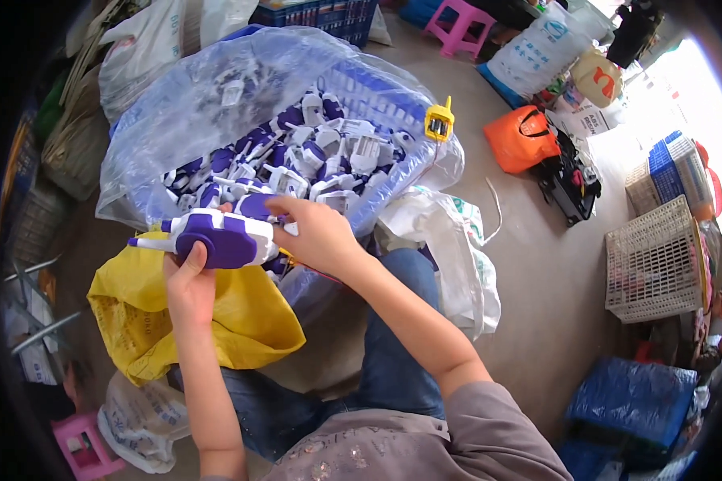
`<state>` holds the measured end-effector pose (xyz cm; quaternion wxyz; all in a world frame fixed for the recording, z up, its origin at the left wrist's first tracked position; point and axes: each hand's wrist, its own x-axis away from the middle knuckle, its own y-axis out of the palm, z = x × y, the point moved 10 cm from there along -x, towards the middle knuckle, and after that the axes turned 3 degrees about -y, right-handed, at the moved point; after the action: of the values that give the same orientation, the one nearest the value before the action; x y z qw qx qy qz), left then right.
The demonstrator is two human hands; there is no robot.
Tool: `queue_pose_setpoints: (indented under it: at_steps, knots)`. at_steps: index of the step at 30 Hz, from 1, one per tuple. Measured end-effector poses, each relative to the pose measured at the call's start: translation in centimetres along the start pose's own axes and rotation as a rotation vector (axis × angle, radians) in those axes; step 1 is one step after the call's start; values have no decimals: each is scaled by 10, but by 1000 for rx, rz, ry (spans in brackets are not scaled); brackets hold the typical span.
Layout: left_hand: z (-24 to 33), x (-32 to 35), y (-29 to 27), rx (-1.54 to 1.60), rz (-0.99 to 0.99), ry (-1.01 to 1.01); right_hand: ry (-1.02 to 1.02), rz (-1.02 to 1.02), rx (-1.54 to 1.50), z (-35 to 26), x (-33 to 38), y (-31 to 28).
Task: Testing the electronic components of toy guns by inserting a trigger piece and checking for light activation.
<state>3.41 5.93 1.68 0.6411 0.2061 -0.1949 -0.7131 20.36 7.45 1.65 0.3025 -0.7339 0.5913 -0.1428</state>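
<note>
My left hand (pixel 191 282) is wrapped round a white and purple plastic toy housing (pixel 237 242) with a narrow nozzle pointing left, its thumb on the purple side. Close by the housing's right end is my right hand (pixel 319 232), fingers curled in; what they hold, if anything, is hidden. A small yellow tip and thin wires show just below those fingers. Similar white and purple housings (pixel 297 156) fill a big blue basket lined with clear plastic (pixel 409 92) in front of me. A yellow battery box (pixel 439 123) with wires sits at the basket's right rim.
A yellow woven sack (pixel 136 313) lies beside my left forearm, and a white sack (pixel 449 256) by my knee. Farther right are an orange bag (pixel 521 140), a black case (pixel 571 180) and a white plastic basket (pixel 650 260). Pink stools (pixel 460 28) stand behind and at lower left.
</note>
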Motion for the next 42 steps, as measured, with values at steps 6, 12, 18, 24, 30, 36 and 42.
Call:
queue_pose_setpoints:
  at_steps: [6,12,18,24,30,36,42]
  knots:
    - [-35,6,97,-83,-189,-159,266,-14,-1280,19,74,-42]
    - [-104,-5,194,-398,-560,-244,312,296,-1056,82,151,-83]
    - [-188,-3,169,-980,-823,-370,702,41,-921,206,226,-58]
    - [-252,17,177,-1468,-1127,-326,491,288,570,281,215,-195]
    - [-344,49,210,-1855,-1427,-129,432,275,817,281,143,-248]
    - [-410,10,208,-2188,-1399,257,464,298,1247,267,149,-261]
    - [-403,9,237,-2002,-1390,840,624,424,931,257,185,-301]
